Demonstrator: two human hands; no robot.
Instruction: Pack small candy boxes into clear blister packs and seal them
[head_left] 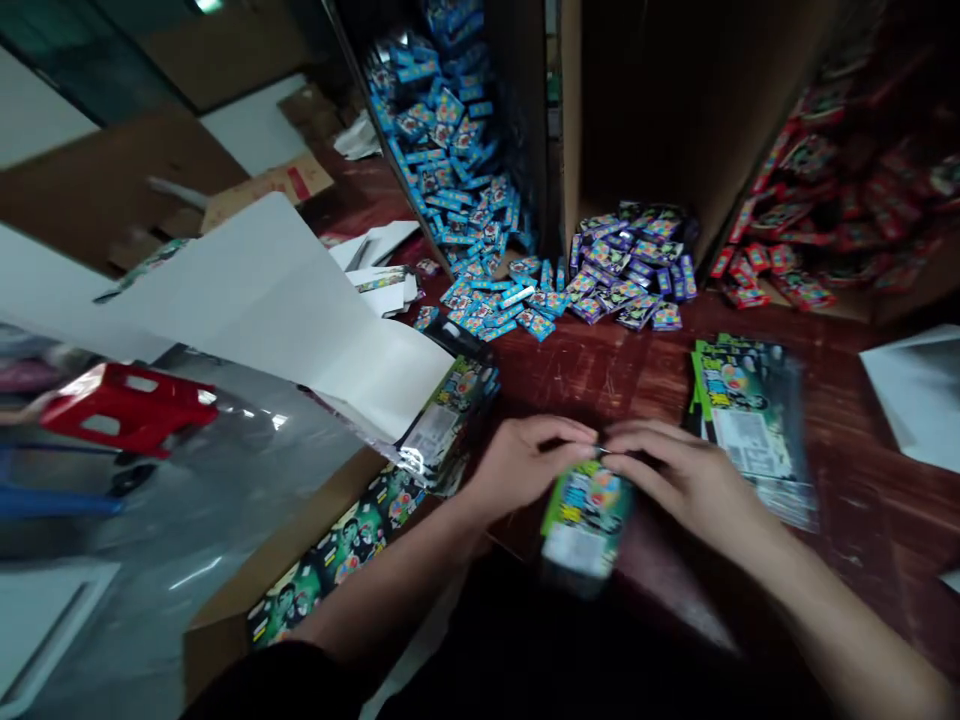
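Observation:
A green and black printed packet point(585, 515) hangs at the table's near edge, somewhat blurred. Its top edge is pinched by my left hand point(525, 460) on the left side and by my right hand point(675, 475) on the right, with the fingertips of both hands almost meeting. Clear plastic film trails to the right below the packet. Right of my right hand lies a stack of similar packets in clear plastic point(746, 415). Another stack of printed packets point(446, 415) is beside my left hand, partly under a white sheet point(300, 290).
Tall boxes spill small blue packs point(480, 210), purple packs point(634, 260) and red packs point(795, 270) at the back. An open carton point(225, 620) with printed packages stands lower left. A red stool point(131, 405) is on the floor. White paper point(919, 390) lies far right.

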